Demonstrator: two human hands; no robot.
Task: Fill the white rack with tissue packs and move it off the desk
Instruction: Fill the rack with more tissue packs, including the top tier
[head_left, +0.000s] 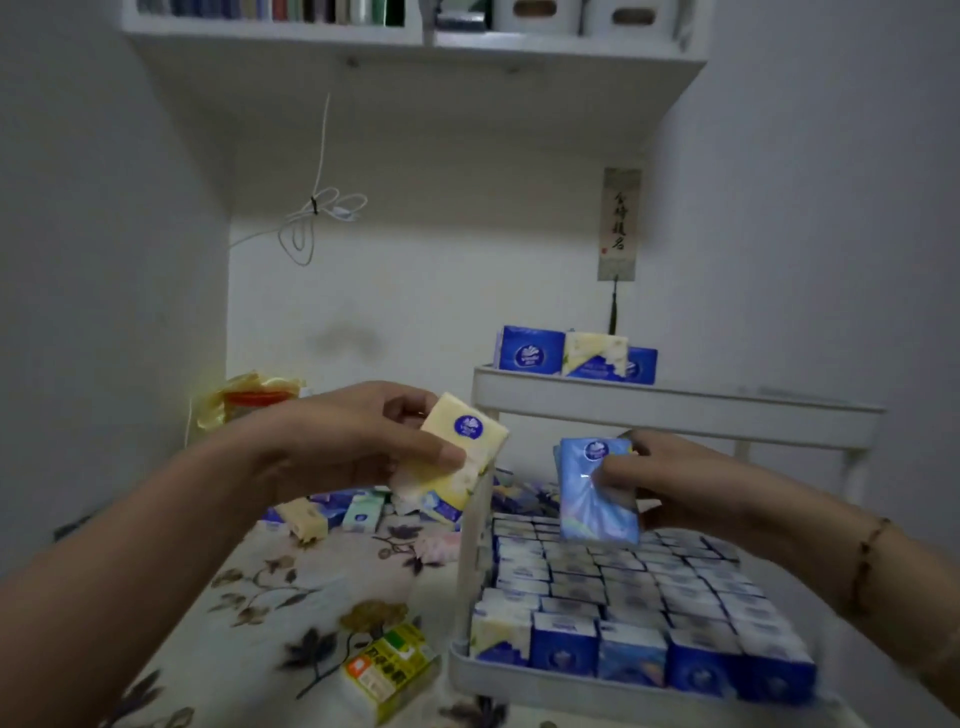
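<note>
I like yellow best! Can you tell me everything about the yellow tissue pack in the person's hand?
The yellow tissue pack is a small, flat rectangle in shiny, soft-looking wrap, pale yellow with a round blue logo near its top and white and blue toward the bottom. It is tilted, its face turned to the camera. The left hand pinches it, thumb across the front and fingers behind, holding it in the air above the flowered desk cloth, just left of the white rack. Whether it touches the rack's post is unclear.

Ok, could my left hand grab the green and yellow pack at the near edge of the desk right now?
Probably not yet: the left hand already holds a yellow pack. Nothing covers the green and yellow pack.
</note>
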